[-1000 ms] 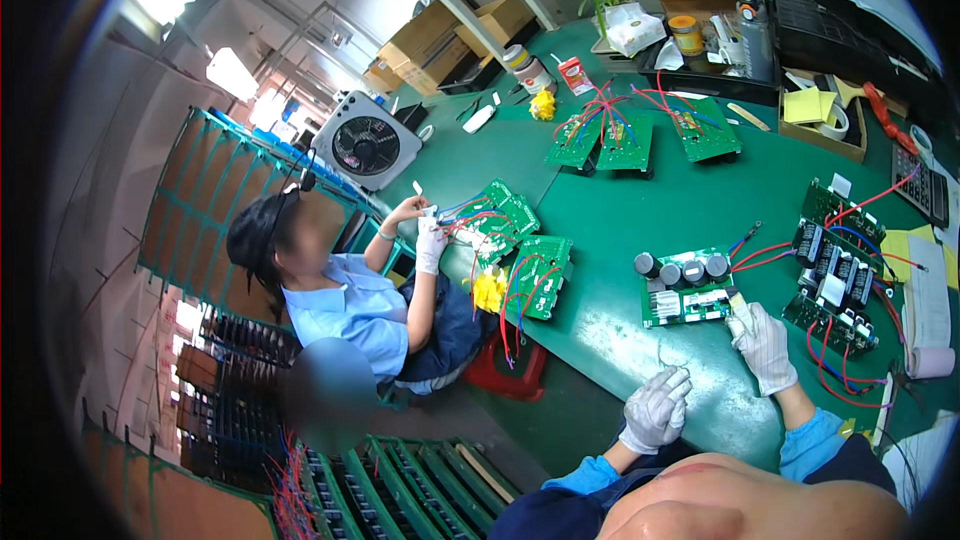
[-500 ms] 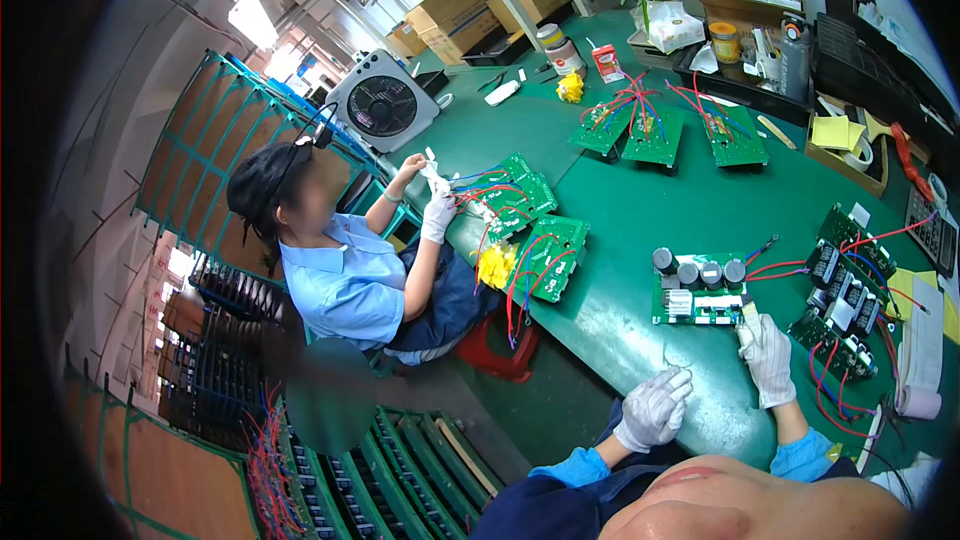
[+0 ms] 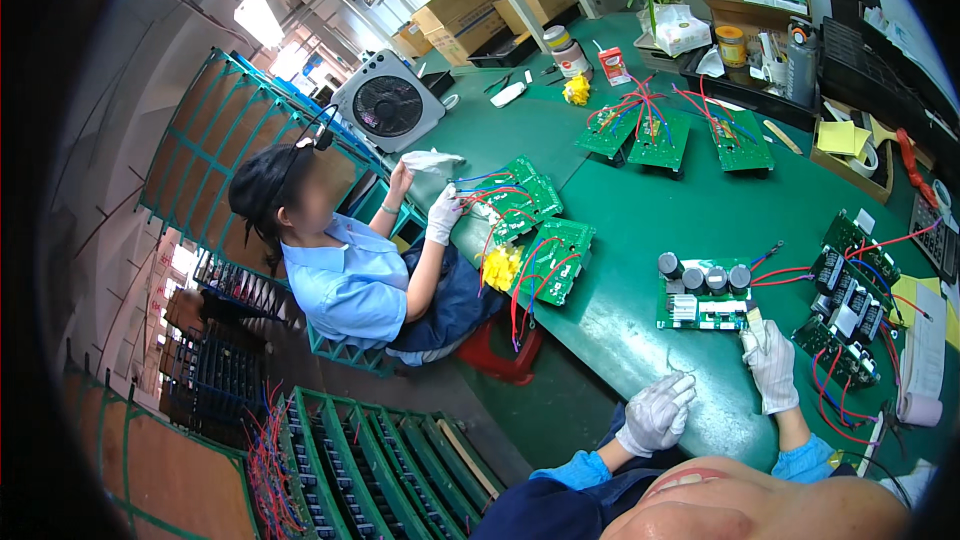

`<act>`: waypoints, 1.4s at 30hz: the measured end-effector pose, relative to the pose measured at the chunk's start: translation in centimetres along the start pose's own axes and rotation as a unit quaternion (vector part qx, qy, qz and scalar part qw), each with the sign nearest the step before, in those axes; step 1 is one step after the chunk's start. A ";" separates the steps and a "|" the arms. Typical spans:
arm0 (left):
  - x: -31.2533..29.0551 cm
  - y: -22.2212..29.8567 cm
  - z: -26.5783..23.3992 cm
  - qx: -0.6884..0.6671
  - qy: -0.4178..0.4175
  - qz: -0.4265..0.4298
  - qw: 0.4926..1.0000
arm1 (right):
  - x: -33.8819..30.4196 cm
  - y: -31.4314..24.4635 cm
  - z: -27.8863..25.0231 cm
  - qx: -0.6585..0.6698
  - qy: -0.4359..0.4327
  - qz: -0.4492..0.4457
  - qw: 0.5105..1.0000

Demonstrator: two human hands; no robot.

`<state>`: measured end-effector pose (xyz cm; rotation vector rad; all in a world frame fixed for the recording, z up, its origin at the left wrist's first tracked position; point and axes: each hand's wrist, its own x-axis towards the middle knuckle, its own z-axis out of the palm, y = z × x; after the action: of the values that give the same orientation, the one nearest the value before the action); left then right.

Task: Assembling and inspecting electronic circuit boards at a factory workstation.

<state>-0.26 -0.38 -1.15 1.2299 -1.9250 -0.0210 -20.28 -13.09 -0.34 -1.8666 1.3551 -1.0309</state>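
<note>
From the head view: a circuit board with round capacitors (image 3: pixel 705 299) flat on the green table (image 3: pixel 632 225), just ahead of the right hand (image 3: pixel 770 368). There, gloved fingers closed around a pale piece (image 3: pixel 753 320), with its end at the near right corner; too small to tell its kind. Left hand (image 3: pixel 656 413) half open at the table edge, holding nothing visible. Possible trouble: bent small parts, from too hard pressing; dragged board, from snagging the red wires (image 3: pixel 783 274).
</note>
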 end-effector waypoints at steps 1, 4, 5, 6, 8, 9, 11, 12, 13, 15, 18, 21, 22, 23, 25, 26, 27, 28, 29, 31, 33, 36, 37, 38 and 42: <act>0.0 0.1 0.0 0.000 0.000 0.001 1.000 | 0.0 0.4 0.2 -0.010 0.008 -0.017 1.000; -0.1 0.1 0.0 0.004 -0.001 -0.002 1.000 | -0.1 0.8 0.4 -0.012 0.012 -0.026 1.000; -0.2 0.1 0.0 0.003 -0.002 -0.004 1.000 | -0.2 0.9 0.5 -0.003 0.008 -0.019 1.000; -0.2 0.1 0.0 0.004 -0.002 -0.006 1.000 | -0.2 1.0 0.5 -0.003 0.008 -0.020 1.000; -0.2 0.0 0.1 0.005 -0.003 -0.003 1.000 | -0.2 1.4 0.5 -0.024 0.013 -0.044 0.999; -0.2 0.0 0.1 0.005 -0.006 -0.003 1.000 | -0.2 1.4 0.5 -0.024 0.013 -0.044 0.999; -0.2 0.0 0.1 0.006 -0.006 -0.002 1.000 | -0.2 1.5 0.5 -0.028 0.022 -0.047 0.998; -0.3 0.0 0.1 0.007 -0.007 -0.002 1.000 | -0.3 1.4 0.6 -0.028 0.022 -0.047 0.998; -0.3 0.0 0.1 0.006 -0.008 -0.002 1.000 | -0.2 1.4 0.6 -0.027 0.020 -0.045 0.998; -0.2 0.0 0.1 0.008 -0.004 0.001 1.000 | -0.1 1.2 0.5 -0.026 0.017 -0.043 0.999; -0.1 -0.1 0.1 0.011 -0.004 0.002 1.000 | -0.1 1.0 0.3 -0.017 0.010 -0.037 0.999; 0.3 0.0 0.0 0.016 0.013 0.006 1.000 | 0.0 1.3 0.5 -0.032 0.019 -0.061 0.997; 0.2 0.0 -0.1 0.017 0.014 0.004 1.000 | -0.1 1.3 0.6 -0.038 0.023 -0.066 0.997; 0.0 0.0 -0.2 0.014 0.000 0.000 1.000 | -0.1 1.3 0.7 -0.044 0.028 -0.072 0.996; -0.2 0.0 -0.4 0.019 -0.013 -0.011 1.000 | -0.1 0.7 0.3 -0.020 0.015 -0.054 0.998; -0.1 0.1 -0.3 0.018 -0.011 -0.010 1.000 | 0.0 0.4 0.3 0.000 0.007 -0.034 0.999; 0.0 0.1 -0.2 0.014 -0.010 -0.004 1.000 | -0.1 0.8 0.3 -0.022 0.019 -0.049 0.998; 0.1 0.2 -0.2 0.016 -0.010 -0.003 1.000 | -0.1 1.0 0.4 -0.020 0.020 -0.050 0.998; 0.2 0.3 -0.1 0.017 -0.001 -0.003 1.000 | -0.1 1.2 0.4 -0.030 0.019 -0.061 0.997; 0.1 0.4 -0.1 0.016 0.008 -0.003 1.000 | -0.1 0.1 -0.1 -0.011 0.002 -0.036 0.999; 0.1 0.3 -0.2 0.008 0.009 -0.001 1.000 | -0.3 0.7 0.4 -0.022 0.008 -0.038 0.999; 0.4 0.5 -0.1 0.016 0.011 0.001 1.000 | -0.1 0.8 0.1 -0.019 0.019 -0.052 0.998; 0.4 0.5 -0.1 0.015 0.009 0.001 1.000 | 0.0 0.7 0.1 -0.025 0.019 -0.057 0.998; 0.4 0.5 -0.1 0.016 0.010 0.000 1.000 | -0.1 0.7 0.1 -0.031 0.018 -0.063 0.997; -0.2 0.1 0.1 0.009 -0.006 -0.003 1.000 | 0.0 0.0 -0.1 -0.026 0.010 -0.060 0.998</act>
<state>-0.33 -0.23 -1.30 1.2507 -1.9358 -0.0157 -20.41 -13.11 -0.28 -2.0030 1.3047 -1.0853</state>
